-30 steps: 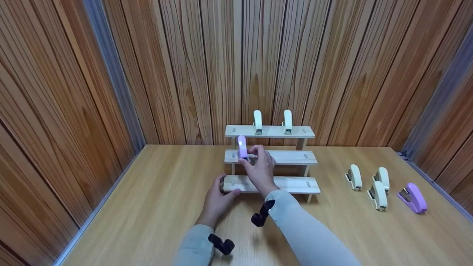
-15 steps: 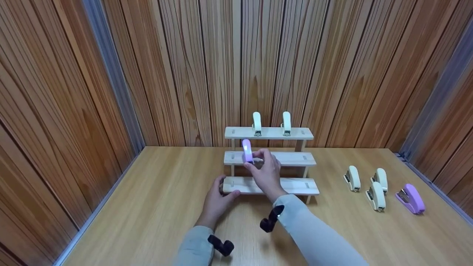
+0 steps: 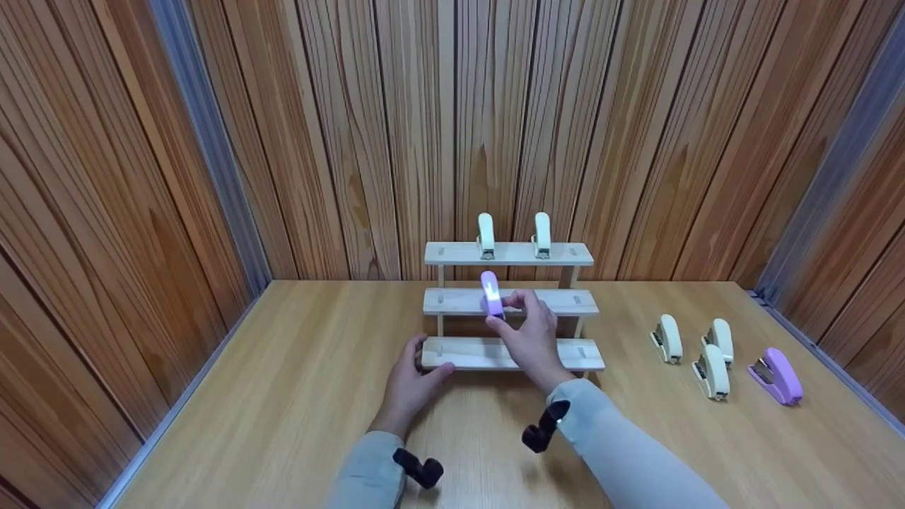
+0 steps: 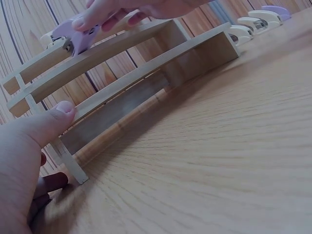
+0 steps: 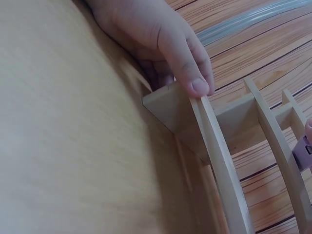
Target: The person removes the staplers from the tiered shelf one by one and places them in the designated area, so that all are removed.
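Note:
A three-tier wooden display shelf (image 3: 466,352) stands on the table. My left hand (image 3: 409,387) grips the left end of its lowest tier, the thumb on the front edge and the fingers around the side. My right hand (image 3: 532,343) pinches a purple stapler (image 3: 490,293) between thumb and fingers at the middle tier, left of that tier's centre. The stapler stands with its front end toward me; whether its base rests on the board, I cannot tell. On the top tier two cream staplers, a left one (image 3: 486,237) and a right one (image 3: 542,235), sit side by side.
Right of the shelf on the wooden table (image 3: 297,396) stand three cream staplers (image 3: 713,372) and another purple stapler (image 3: 778,377). Wood-panelled walls (image 3: 353,141) close off the back and both sides.
My right hand has shifted the purple stapler to the right along the middle tier, from near its left end. My left hand keeps its grip on the lowest tier.

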### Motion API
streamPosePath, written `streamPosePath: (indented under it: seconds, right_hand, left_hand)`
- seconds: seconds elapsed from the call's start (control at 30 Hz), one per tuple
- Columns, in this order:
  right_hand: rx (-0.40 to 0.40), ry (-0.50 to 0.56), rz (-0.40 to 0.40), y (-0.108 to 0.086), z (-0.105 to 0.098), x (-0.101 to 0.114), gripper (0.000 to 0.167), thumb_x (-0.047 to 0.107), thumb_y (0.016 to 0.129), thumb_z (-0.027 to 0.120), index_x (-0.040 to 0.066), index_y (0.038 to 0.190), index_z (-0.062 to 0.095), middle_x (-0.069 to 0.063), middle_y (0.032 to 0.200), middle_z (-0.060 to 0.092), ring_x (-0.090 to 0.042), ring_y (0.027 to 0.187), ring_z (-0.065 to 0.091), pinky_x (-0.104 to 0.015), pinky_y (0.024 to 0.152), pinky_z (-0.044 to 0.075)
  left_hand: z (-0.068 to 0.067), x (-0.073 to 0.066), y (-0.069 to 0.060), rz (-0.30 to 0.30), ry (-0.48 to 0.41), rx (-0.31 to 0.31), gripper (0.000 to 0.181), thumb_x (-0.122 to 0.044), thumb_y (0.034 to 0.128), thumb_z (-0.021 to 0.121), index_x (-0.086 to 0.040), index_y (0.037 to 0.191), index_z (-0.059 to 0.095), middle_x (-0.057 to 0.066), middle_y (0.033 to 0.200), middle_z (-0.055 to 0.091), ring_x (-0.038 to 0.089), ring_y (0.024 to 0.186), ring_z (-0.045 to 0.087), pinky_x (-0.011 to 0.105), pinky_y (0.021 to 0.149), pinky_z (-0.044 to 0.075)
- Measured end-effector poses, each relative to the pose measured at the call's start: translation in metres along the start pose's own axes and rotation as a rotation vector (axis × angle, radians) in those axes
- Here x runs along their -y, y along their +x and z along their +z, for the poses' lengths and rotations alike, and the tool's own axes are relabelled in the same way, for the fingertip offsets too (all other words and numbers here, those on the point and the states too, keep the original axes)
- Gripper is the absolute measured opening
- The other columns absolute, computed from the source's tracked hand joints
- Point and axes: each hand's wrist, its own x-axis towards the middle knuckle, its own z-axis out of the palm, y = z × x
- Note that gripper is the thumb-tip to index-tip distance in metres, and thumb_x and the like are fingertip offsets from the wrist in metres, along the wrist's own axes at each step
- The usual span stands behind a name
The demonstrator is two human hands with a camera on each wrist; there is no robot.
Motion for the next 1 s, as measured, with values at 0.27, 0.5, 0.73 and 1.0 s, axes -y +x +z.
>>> streamPosePath:
  seconds: [0.27, 0.5, 0.73, 1.0]
  right_hand:
    - [-0.005, 0.019, 0.036, -0.004, -0.018, -0.008, 0.039, 0.024, 0.087, 0.082, 0.016, 0.113, 0.054, 0.001, 0.119, 0.064, -0.024, 0.122, 0.053, -0.055, 0.111, 0.029]
    - [-0.017, 0.073, 0.044, -0.007, -0.031, -0.018, 0.040, 0.024, 0.086, 0.082, 0.013, 0.113, 0.054, -0.002, 0.122, 0.066, -0.025, 0.124, 0.057, -0.051, 0.111, 0.037]
    - [-0.018, 0.131, 0.048, -0.010, -0.044, -0.025, 0.040, 0.020, 0.088, 0.081, 0.010, 0.113, 0.051, -0.007, 0.126, 0.066, -0.026, 0.124, 0.056, -0.048, 0.110, 0.036]
    - [-0.022, 0.126, 0.062, -0.010, -0.058, -0.033, 0.042, 0.016, 0.088, 0.080, 0.007, 0.114, 0.049, -0.009, 0.125, 0.065, -0.026, 0.118, 0.059, -0.047, 0.104, 0.047]
  left_hand:
    - [0.001, 0.001, 0.000, -0.010, -0.009, 0.012, 0.086, -0.038, 0.0832, 0.084, -0.014, 0.153, 0.038, 0.015, 0.159, 0.039, 0.036, 0.147, 0.033, 0.055, 0.118, 0.028]
    - [0.001, 0.000, 0.000, -0.001, -0.009, 0.010, 0.085, -0.037, 0.0829, 0.084, -0.016, 0.152, 0.039, 0.012, 0.158, 0.041, 0.034, 0.147, 0.034, 0.055, 0.118, 0.029]
    - [0.000, 0.000, 0.000, -0.002, -0.012, 0.013, 0.086, -0.039, 0.0830, 0.083, -0.017, 0.153, 0.038, 0.011, 0.159, 0.039, 0.034, 0.148, 0.033, 0.055, 0.118, 0.029]
    - [0.000, 0.001, 0.001, -0.001, -0.003, -0.002, 0.084, -0.035, 0.0836, 0.084, -0.016, 0.153, 0.039, 0.013, 0.154, 0.046, 0.033, 0.144, 0.040, 0.055, 0.116, 0.033]
